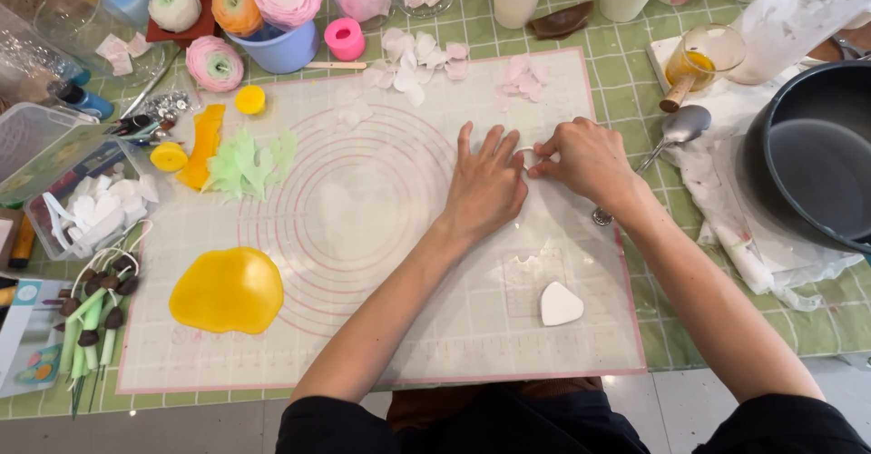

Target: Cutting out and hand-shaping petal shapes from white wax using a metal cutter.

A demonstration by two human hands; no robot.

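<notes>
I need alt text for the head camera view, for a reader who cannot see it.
Two bare hands meet on a translucent white work mat: the left hand lies flat, the right hand pinches a small metal ring cutter beside it. A flat yellow paste disc and a white rounded paste piece lie nearer the person.

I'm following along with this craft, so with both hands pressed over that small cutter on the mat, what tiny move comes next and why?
Probably lift the small cutter straight up. The left hand lies flat beside it, the right hand pinches it against the silicone mat, and cut pink petals already lie above.
</notes>
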